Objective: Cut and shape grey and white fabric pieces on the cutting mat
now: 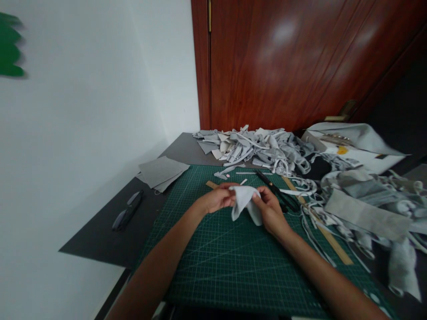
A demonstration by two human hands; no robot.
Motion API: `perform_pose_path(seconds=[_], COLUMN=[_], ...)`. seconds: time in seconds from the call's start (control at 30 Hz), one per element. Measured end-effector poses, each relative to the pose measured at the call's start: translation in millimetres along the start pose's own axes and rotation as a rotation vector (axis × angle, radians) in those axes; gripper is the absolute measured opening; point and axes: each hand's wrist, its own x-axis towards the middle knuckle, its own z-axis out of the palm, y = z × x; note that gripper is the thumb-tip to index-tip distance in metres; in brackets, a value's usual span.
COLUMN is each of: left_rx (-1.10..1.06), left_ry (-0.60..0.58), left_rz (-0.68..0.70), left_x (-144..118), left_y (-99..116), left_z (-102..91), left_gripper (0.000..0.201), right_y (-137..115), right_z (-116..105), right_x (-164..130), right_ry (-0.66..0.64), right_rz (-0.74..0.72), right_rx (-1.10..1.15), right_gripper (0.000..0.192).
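Between my two hands, above the green cutting mat [213, 262], hangs a small light grey piece of fabric [245, 198], folded over with two ends drooping. My left hand [220, 198] grips its left edge, the fingers partly behind the cloth. On the right side my right hand [268, 206] pinches it, thumb in front. Just beyond the right hand lies a pair of black-handled scissors [278, 191] on the mat. Some grey scraps [227, 172] and a thin pale strip rest on the mat behind the hands.
A heap of grey fabric scraps [247, 144] lies at the back, with more cloth [370, 213] at right. A wooden ruler [333, 244] lies on the right of the mat. Left are stacked grey fabric pieces [163, 171] and eyeglasses [128, 211]. A white box [353, 153] stands back right.
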Motion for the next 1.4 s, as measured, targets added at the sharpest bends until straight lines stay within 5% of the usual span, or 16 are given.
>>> perform_pose_path(seconds=[0.13, 0.37, 0.53, 0.77, 1.13, 1.4], left_rx=[-0.059, 0.266, 0.304, 0.121, 0.222, 0.203], left_ry=[-0.127, 0.154, 0.205, 0.167, 0.235, 0.25], left_rz=[0.043, 0.126, 0.187, 0.205, 0.259, 0.297], left_x=[0, 8, 8, 5, -2, -1], left_y=[-3, -14, -4, -1, 15, 17], left_z=[5.7, 2.5, 1.6, 5.9, -15.3, -22.6], left_gripper=[0.049, 0.053, 0.054, 0.055, 0.045, 0.033], right_y=[0, -10, -14, -15, -22, -20], right_z=[5, 7, -7, -14, -20, -30], right_x=[3, 1, 9, 12, 14, 20], right_ry=[0.044, -0.152, -0.058, -0.128, -0.094, -0.048], right_rz=[0.132, 0.31, 0.333, 0.368, 0.204, -0.001], right_rx=[0.201, 0.282, 0.372, 0.288, 0.313, -0.022], right_gripper=[0.043, 0.036, 0.036, 0.042, 0.039, 0.034])
